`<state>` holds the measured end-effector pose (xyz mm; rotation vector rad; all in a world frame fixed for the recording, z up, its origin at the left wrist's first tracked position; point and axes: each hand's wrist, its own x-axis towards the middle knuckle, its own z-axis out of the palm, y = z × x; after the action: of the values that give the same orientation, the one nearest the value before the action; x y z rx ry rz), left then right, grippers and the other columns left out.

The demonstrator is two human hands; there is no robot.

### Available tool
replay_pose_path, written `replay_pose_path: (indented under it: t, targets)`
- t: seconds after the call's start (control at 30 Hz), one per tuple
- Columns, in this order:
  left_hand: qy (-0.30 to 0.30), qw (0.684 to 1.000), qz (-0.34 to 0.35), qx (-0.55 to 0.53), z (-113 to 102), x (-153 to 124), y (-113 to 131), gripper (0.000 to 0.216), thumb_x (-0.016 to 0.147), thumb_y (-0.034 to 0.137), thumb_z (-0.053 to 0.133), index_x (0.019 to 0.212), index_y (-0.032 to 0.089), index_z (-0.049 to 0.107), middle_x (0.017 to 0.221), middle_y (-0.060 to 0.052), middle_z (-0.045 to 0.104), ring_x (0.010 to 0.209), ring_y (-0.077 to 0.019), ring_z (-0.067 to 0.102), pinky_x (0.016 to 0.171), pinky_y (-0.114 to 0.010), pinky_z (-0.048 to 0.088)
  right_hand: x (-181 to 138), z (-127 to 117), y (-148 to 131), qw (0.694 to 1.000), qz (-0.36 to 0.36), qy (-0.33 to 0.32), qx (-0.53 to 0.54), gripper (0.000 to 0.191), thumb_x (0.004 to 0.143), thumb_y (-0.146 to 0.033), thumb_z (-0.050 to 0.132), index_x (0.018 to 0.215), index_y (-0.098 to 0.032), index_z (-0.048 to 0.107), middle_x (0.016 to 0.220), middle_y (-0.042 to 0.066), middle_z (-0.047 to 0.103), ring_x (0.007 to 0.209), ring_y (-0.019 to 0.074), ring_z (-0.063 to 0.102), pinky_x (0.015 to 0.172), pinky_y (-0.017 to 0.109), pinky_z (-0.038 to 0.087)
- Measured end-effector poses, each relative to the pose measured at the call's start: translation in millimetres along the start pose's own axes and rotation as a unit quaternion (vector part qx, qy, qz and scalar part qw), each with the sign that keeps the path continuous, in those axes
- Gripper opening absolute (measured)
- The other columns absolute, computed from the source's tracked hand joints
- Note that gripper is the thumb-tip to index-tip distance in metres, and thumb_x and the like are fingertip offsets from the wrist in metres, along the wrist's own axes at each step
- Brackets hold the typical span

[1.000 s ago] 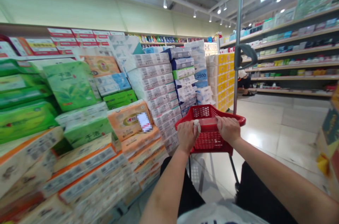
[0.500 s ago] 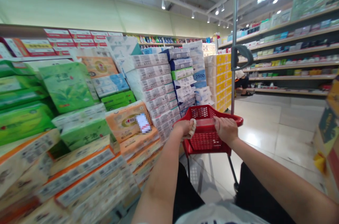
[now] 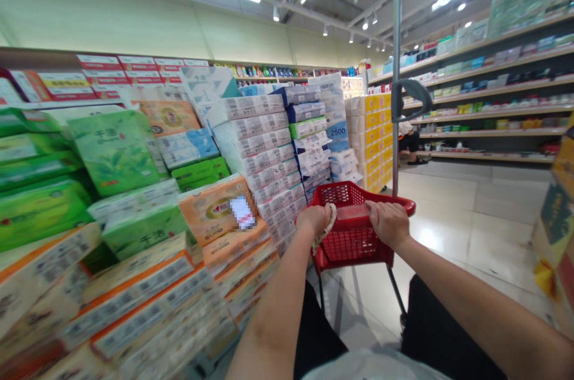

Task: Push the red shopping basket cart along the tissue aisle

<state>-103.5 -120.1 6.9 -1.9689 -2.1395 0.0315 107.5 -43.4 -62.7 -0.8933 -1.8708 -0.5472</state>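
Note:
A red plastic shopping cart (image 3: 352, 245) on dark legs stands in front of me. Its handle bar (image 3: 352, 212) faces me. My left hand (image 3: 314, 219) is wrapped round the left part of the bar, and a cream-coloured cord or strap (image 3: 330, 225) hangs beside it. Round the right part of the bar my right hand (image 3: 389, 223) is closed as well. Both arms reach forward, and my fingers are partly hidden behind the hands. Only part of the basket's inside shows.
Stacked tissue packs (image 3: 255, 146) line the left side, close to the cart. A metal pole (image 3: 397, 57) with a grey bracket rises past the cart. Shelves (image 3: 488, 111) stand at the right back, where a crouching person (image 3: 409, 140) is partly hidden. Boxes (image 3: 560, 206) edge the right side.
The cart and both hands sit slightly lower and further right in view. More of the cord shows beside my left hand. Both hands stay on the bar.

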Motion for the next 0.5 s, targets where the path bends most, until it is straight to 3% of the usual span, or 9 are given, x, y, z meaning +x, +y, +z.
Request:
replay_pose_path:
  t: [0.17,0.27,0.37,0.43,0.5]
  targets:
    - [0.194,0.977,-0.072,-0.044,18.2,-26.3,11.8,0.048,0.098,0.032,0.018,0.091,0.016,0.063,0.086,-0.011,0.069,0.082,-0.0237,0.065,0.077,-0.038,0.045,1.1,3.0,-4.3,1.000,0.005,0.006,-0.001,0.032,0.090,-0.023,0.040,0.103,-0.017,0.069,0.078,0.004,0.069,0.069,0.0165,0.055,0.072,0.032,0.028]
    - [0.232,0.968,-0.075,-0.055,26.1,-31.5,14.9,0.045,0.097,0.032,0.022,0.086,0.017,0.063,0.084,-0.011,0.068,0.082,-0.0228,0.065,0.080,-0.037,0.043,1.0,3.1,-4.3,1.000,0.002,0.000,-0.002,0.032,0.091,-0.023,0.040,0.104,-0.017,0.068,0.079,0.004,0.069,0.071,0.0166,0.055,0.073,0.032,0.027]
    - [0.213,0.972,-0.079,-0.056,22.4,-26.2,12.9,0.046,0.097,0.032,0.021,0.089,0.017,0.064,0.086,-0.010,0.069,0.083,-0.0228,0.065,0.080,-0.037,0.044,1.1,2.9,-3.9,1.000,0.003,-0.003,-0.003,0.032,0.091,-0.023,0.039,0.105,-0.017,0.068,0.080,0.004,0.070,0.072,0.0169,0.056,0.073,0.032,0.028]
    - [0.151,0.985,-0.073,-0.044,14.4,-18.1,9.2,0.047,0.098,0.032,0.021,0.095,0.018,0.065,0.089,-0.011,0.070,0.083,-0.0238,0.066,0.077,-0.037,0.046,1.4,2.7,-4.1,1.000,0.005,-0.003,-0.002,0.032,0.091,-0.024,0.040,0.105,-0.017,0.068,0.080,0.004,0.070,0.072,0.0171,0.056,0.074,0.032,0.028]
    - [0.051,0.998,-0.033,-0.021,5.9,-9.2,4.9,0.038,0.095,0.030,0.029,0.103,0.018,0.064,0.095,-0.012,0.070,0.087,-0.0256,0.066,0.074,-0.036,0.047,1.6,2.3,-4.7,1.000,0.009,-0.003,-0.001,0.032,0.091,-0.025,0.040,0.104,-0.017,0.069,0.081,0.004,0.070,0.072,0.0171,0.056,0.073,0.032,0.028]
